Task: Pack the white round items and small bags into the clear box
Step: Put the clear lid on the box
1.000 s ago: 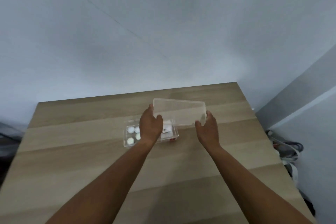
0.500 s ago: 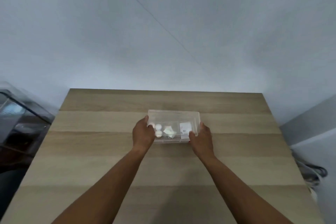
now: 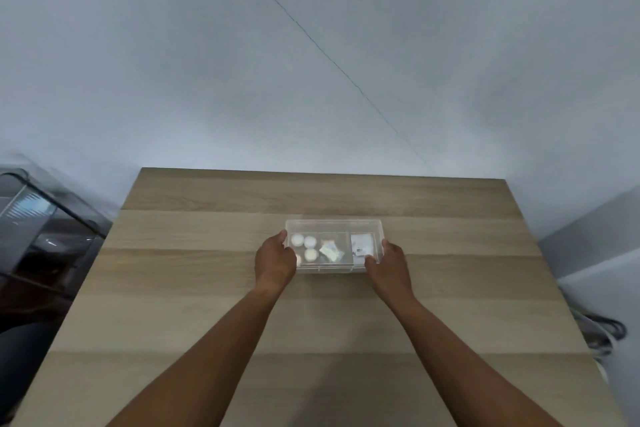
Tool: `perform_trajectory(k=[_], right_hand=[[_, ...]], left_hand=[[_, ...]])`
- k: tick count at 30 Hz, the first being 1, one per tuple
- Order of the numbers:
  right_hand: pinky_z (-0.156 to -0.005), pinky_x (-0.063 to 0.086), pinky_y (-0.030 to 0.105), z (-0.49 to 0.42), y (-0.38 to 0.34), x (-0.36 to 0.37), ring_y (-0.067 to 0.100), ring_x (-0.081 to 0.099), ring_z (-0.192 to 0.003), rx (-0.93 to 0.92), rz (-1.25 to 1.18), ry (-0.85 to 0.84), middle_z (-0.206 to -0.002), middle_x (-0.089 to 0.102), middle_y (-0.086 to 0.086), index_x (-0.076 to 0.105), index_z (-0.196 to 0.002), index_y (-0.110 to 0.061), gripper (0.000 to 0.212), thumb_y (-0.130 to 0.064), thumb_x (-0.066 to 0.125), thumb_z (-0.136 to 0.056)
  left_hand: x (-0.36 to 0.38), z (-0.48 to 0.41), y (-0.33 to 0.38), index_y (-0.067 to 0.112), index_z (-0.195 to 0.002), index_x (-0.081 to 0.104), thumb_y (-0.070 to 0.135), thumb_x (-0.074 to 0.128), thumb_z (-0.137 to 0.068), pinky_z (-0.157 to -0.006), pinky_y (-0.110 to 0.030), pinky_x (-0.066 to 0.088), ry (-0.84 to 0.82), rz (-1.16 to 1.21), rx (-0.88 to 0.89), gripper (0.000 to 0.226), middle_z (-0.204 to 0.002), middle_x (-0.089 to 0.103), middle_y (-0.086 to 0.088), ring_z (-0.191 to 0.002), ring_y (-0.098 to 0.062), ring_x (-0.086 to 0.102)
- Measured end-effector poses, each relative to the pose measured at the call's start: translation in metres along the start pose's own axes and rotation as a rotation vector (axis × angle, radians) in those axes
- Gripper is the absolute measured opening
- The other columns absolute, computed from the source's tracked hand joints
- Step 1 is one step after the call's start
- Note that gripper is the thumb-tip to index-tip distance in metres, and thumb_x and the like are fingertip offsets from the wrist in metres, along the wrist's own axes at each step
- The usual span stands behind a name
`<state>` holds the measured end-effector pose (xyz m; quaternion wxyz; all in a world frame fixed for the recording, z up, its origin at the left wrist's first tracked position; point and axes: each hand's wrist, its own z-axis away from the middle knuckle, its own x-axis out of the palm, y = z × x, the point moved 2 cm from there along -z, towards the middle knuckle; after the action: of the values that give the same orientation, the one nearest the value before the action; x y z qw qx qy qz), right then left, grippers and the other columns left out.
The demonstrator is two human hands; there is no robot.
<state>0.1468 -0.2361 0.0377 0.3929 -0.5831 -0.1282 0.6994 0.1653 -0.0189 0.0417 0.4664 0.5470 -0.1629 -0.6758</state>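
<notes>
A clear box (image 3: pixel 334 224) with a clear lid on top rests on the wooden table (image 3: pixel 207 288). Inside, several white round items (image 3: pixel 304 242) fill the left compartment, a small shiny bag (image 3: pixel 330 251) lies in the middle one, and a white bag (image 3: pixel 362 244) sits in the right one. My left hand (image 3: pixel 275 262) clasps the box's left end, and my right hand (image 3: pixel 388 263) clasps its right end, fingers curled over the lid's edges.
A dark glass-fronted cabinet (image 3: pixel 41 236) stands left of the table. Dark cables (image 3: pixel 602 329) lie on the floor at the right. A pale wall rises behind the table's far edge.
The lid was held above and behind the open box; now it sits on the box, with both hands at its ends. The view has shifted so the box is centred.
</notes>
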Motion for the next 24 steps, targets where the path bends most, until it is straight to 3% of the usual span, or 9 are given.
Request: perform_trajectory(k=[11,17,24], right_hand=[[-0.107,0.034,0.037,0.004,0.004,0.003,0.034,0.037,-0.132,0.01,0.017,-0.007,-0.143,0.04,0.02,0.035,-0.139,0.001,0.055,-0.016,0.051,-0.09],[-0.098,0.04,0.037,0.004,0.009,0.006,0.034,0.044,-0.122,0.008,0.011,-0.003,-0.132,0.048,0.019,0.046,-0.126,-0.001,0.042,-0.014,0.051,-0.086],[-0.097,0.041,0.037,0.002,0.013,0.007,0.034,0.044,-0.122,0.01,0.006,0.001,-0.133,0.046,0.018,0.047,-0.122,0.0,0.039,-0.011,0.05,-0.086]], left_hand=[[0.003,0.005,-0.008,0.008,-0.142,0.045,-0.001,0.045,-0.084,-0.111,-0.032,0.035,-0.047,0.039,0.008,0.059,-0.146,0.05,-0.011,-0.132,-0.026,0.049],[0.006,0.008,-0.01,0.011,-0.144,0.043,0.0,0.047,-0.084,-0.112,-0.036,0.037,-0.046,0.049,0.033,0.061,-0.146,0.049,-0.009,-0.133,-0.026,0.048],[0.01,0.005,-0.014,0.014,-0.143,0.044,0.0,0.051,-0.085,-0.113,-0.037,0.037,-0.043,0.056,0.053,0.06,-0.146,0.05,-0.006,-0.133,-0.023,0.049]])
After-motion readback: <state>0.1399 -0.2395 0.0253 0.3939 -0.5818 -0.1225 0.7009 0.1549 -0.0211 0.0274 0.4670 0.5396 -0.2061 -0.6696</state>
